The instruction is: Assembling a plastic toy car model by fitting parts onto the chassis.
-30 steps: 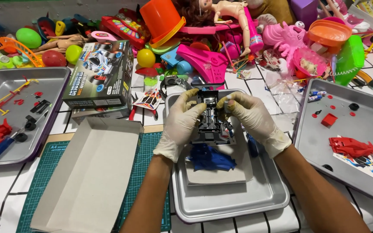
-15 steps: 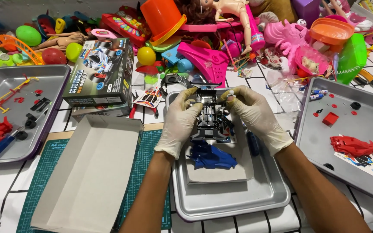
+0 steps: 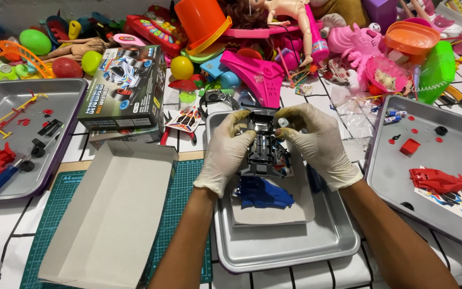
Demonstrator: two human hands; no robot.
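A white tiled desk [image 3: 6, 235] is crowded along its far edge with bright plastic toys — an orange bucket [image 3: 201, 21], a pink fish-shaped piece [image 3: 258, 75], coloured balls. In the middle sits a steel tray [image 3: 290, 246] with a blue car body [image 3: 263, 194] lying on a white sheet inside it. Above the tray's far end, both gloved hands hold a black toy-car chassis [image 3: 266, 152] between them: the left hand [image 3: 226, 152] has its grip closed on the chassis's left side, the right hand [image 3: 316, 144] closed on its right side, fingertips pinching near the top (what exactly they pinch is too small to tell). An empty cardboard box lid [image 3: 108, 214] lies on a green cutting mat [image 3: 180, 225] to the left, just beside the tray. A second tray [image 3: 455, 225] on the right holds a red car body [image 3: 437, 181].
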